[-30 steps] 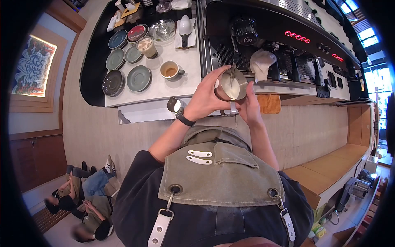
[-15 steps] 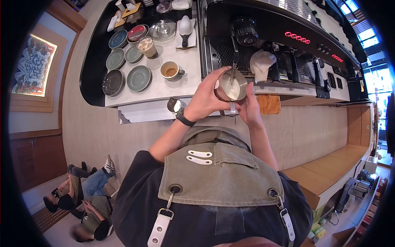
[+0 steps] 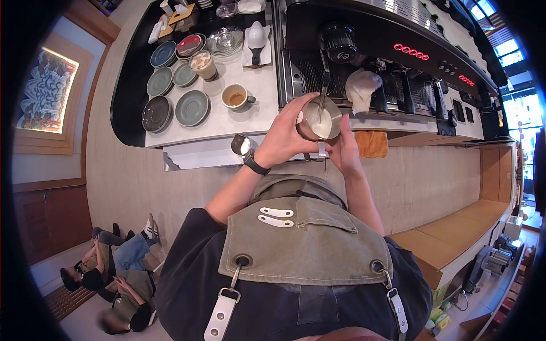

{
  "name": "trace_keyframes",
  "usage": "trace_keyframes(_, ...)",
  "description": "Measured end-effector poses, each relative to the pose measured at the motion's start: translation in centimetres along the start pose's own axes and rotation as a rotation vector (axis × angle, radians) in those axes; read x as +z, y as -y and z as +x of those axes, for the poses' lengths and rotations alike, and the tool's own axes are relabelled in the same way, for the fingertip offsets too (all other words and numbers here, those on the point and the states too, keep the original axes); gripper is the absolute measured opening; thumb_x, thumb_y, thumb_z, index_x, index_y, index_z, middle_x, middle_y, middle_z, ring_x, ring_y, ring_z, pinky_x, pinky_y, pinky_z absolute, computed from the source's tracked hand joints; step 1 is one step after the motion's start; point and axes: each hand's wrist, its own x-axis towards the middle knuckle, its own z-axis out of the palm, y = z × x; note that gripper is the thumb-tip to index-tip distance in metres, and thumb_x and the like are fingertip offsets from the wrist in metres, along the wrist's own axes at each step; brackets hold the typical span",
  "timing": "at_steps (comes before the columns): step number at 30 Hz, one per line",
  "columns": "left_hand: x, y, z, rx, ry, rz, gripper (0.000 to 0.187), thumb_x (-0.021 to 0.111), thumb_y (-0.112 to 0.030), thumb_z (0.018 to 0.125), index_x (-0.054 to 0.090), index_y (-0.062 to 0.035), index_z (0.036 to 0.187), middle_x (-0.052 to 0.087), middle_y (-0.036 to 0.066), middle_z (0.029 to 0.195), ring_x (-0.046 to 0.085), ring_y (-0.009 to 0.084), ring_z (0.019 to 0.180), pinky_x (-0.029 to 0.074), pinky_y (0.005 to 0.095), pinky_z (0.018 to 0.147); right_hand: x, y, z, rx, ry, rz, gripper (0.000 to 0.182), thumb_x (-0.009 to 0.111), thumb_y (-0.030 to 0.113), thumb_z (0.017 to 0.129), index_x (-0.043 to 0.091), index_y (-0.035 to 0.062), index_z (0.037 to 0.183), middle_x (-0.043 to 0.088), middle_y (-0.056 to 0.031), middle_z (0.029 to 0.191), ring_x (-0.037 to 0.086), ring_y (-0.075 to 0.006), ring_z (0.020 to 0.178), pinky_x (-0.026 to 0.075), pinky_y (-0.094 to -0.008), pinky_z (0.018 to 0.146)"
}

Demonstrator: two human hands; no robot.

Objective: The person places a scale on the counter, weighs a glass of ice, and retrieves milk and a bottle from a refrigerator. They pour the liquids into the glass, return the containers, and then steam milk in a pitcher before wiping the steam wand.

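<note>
Between my two hands is a metal milk pitcher [image 3: 335,116] with white milk [image 3: 318,124] inside. My left hand [image 3: 284,133] wraps its left side, a watch on that wrist. My right hand [image 3: 346,149] presses against the right side, near the handle. The steam wand [image 3: 325,85] of the espresso machine [image 3: 392,51] reaches down into the milk, its tip hidden. To the left, a cup of coffee [image 3: 234,96] stands on the counter. Close to my left wrist, a second small metal pitcher [image 3: 241,144] shows something white inside.
Several saucers [image 3: 192,108], a glass with a pale drink [image 3: 203,65] and a white-headed tool with a black handle [image 3: 257,42] sit on the left counter. A white cloth [image 3: 363,90] lies by the machine; an orange cloth [image 3: 371,144] hangs below. Two people [image 3: 122,284] sit at lower left.
The milk's surface has shifted and looks whiter and fuller around the wand. Both hands and the pitcher stay in nearly the same place.
</note>
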Motion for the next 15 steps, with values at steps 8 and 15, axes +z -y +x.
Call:
trace_keyframes(8, -0.1, 0.1, 0.0, -0.011, 0.019, -0.021, 0.106, 0.097, -0.022, 0.062, 0.045, -0.0022, 0.152, 0.060, 0.014, 0.137, 0.058, 0.0222, 0.126, 0.045, 0.0351, 0.109, 1.6, 0.7, -0.3, -0.001, -0.065, 0.006, 0.068, 0.036, 0.058, 0.110, 0.042, 0.0061, 0.154, 0.056, -0.0091, 0.148, 0.055, -0.0215, 0.135, 0.046, -0.0393, 0.106)
trace_keyframes(15, -0.2, 0.3, -0.1, -0.024, 0.028, -0.034, 0.105, 0.097, -0.021, 0.063, 0.045, -0.0022, 0.152, 0.060, 0.012, 0.137, 0.058, 0.0213, 0.126, 0.046, 0.0351, 0.108, 0.9, 0.2, -0.2, 0.029, -0.056, 0.017, 0.068, 0.037, 0.057, 0.110, 0.042, 0.0060, 0.154, 0.056, -0.0089, 0.148, 0.054, -0.0213, 0.135, 0.046, -0.0386, 0.106)
